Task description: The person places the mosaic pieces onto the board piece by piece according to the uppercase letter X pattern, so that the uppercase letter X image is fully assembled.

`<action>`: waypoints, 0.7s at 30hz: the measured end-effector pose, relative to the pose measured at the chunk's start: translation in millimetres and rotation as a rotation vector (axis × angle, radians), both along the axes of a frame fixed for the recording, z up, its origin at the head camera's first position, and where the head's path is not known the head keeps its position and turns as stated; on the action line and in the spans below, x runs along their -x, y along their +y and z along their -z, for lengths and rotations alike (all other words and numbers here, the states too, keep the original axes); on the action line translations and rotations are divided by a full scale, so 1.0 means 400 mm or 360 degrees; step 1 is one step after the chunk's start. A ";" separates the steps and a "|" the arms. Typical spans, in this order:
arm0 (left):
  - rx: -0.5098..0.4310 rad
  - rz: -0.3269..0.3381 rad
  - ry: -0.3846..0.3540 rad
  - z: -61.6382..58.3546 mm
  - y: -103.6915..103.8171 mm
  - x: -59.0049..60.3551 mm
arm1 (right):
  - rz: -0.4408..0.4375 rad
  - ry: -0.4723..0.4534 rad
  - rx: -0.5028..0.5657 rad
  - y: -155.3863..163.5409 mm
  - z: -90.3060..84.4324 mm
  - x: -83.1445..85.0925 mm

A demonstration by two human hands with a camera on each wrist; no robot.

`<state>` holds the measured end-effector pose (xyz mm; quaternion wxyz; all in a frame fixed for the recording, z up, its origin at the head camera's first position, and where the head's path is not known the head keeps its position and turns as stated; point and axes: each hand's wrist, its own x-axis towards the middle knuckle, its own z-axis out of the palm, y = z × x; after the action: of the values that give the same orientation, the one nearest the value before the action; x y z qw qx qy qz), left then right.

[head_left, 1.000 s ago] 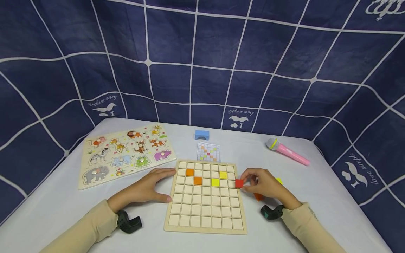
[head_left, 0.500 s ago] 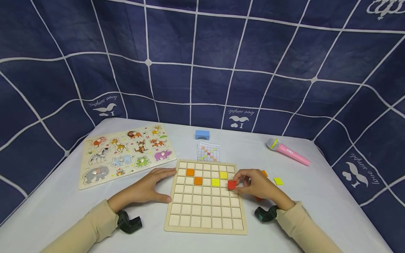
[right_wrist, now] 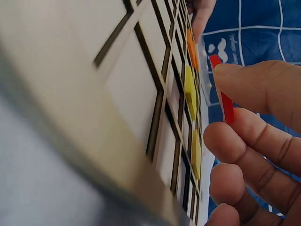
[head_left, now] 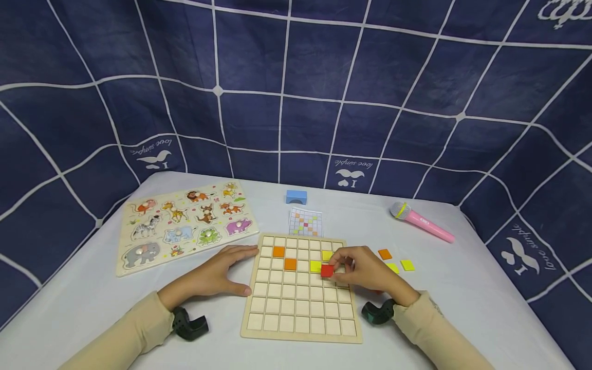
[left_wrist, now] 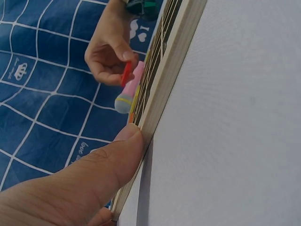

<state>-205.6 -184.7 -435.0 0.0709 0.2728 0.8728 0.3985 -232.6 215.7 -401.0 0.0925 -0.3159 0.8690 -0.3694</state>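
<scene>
A wooden grid board lies flat on the table, with two orange tiles and two yellow tiles in its cells. My right hand pinches a red square tile between thumb and fingers. In the right wrist view that red tile is held tilted above the board's surface, apart from it. At the board's left edge rests my left hand, its fingers spread and extended. Its thumb touches the board's side in the left wrist view.
Loose orange and yellow tiles lie right of the board, some partly behind the right hand. Behind the board are a printed pattern card and a blue block. An animal puzzle sits left; a pink microphone lies right.
My right hand has carried the red tile leftward, from the board's right edge to over its cells beside the nearer yellow tile. The left hand has stayed at the board's left edge.
</scene>
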 end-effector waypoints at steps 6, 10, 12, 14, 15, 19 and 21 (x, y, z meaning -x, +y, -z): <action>0.0001 -0.0001 -0.0005 -0.002 0.001 0.000 | -0.0030 -0.0014 0.0008 -0.022 0.000 0.001; 0.0014 -0.0003 -0.0007 -0.005 0.002 -0.001 | -0.0055 0.0007 0.0005 -0.038 -0.002 0.000; 0.0019 -0.0004 -0.0008 -0.006 0.002 -0.001 | -0.0065 0.0014 0.0000 -0.046 -0.004 0.000; 0.0022 -0.0006 -0.0010 -0.006 0.002 -0.001 | -0.0076 0.0024 -0.0007 -0.053 -0.005 -0.001; 0.0021 -0.0007 -0.0013 -0.006 0.002 -0.001 | -0.0080 0.0029 -0.0009 -0.057 -0.005 -0.001; 0.0018 -0.0009 -0.0018 -0.006 0.001 -0.001 | -0.0099 0.0044 -0.0023 -0.072 -0.004 -0.003; 0.0020 -0.0008 -0.0012 -0.006 0.001 -0.001 | -0.0107 0.0036 -0.0023 -0.079 -0.004 -0.004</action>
<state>-205.1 -184.1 -432.6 0.0748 0.2688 0.8757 0.3942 -231.0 184.3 -399.4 0.0974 -0.3484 0.8615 -0.3562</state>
